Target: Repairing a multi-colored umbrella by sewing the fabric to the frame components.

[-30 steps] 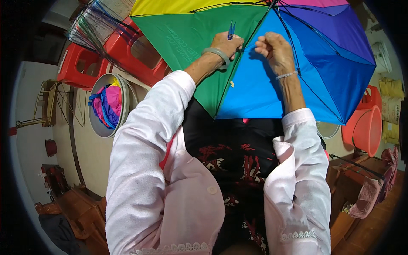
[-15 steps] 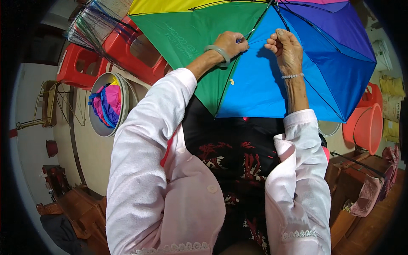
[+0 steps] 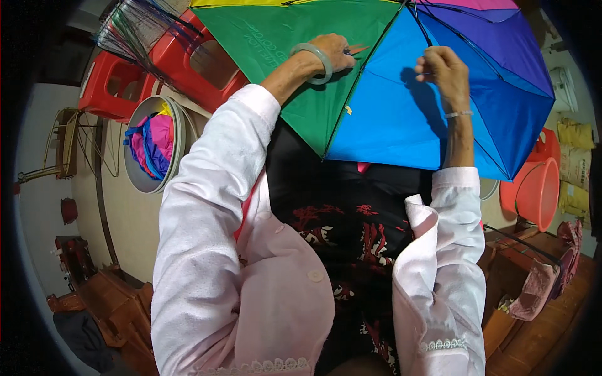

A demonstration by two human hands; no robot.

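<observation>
An open umbrella (image 3: pixel 401 106) in green, blue, purple, yellow and pink panels fills the far half of the view, lying across the person's lap with its underside turned up, so the thin dark ribs show against the cloth. Left of it stand two red plastic stools (image 3: pixel 150 69), and a bundle of thin metal rods (image 3: pixel 135 31) lies over them at the far left. Just near the stools sits a round grey basin (image 3: pixel 150 147) holding folded pink, blue and yellow cloth. At the right edge, beyond the umbrella's blue panel, is an orange-red bucket (image 3: pixel 539 191), with yellowish sacks (image 3: pixel 574 163) behind it. Brown wooden furniture (image 3: pixel 527 294) shows low on the right.

The left hand (image 3: pixel 335 53), a pale jade bangle (image 3: pixel 313 61) round its wrist, rests on the green panel beside the seam where green meets blue; its fingers are curled closed, with a small orange-tipped thing poking out to the right, too small to tell what it is. The right hand (image 3: pixel 442 69), with a thin bracelet at its wrist, is raised over the blue panel, fingers pinched shut close to a rib; what they pinch cannot be made out. The two hands are near each other but apart.
</observation>
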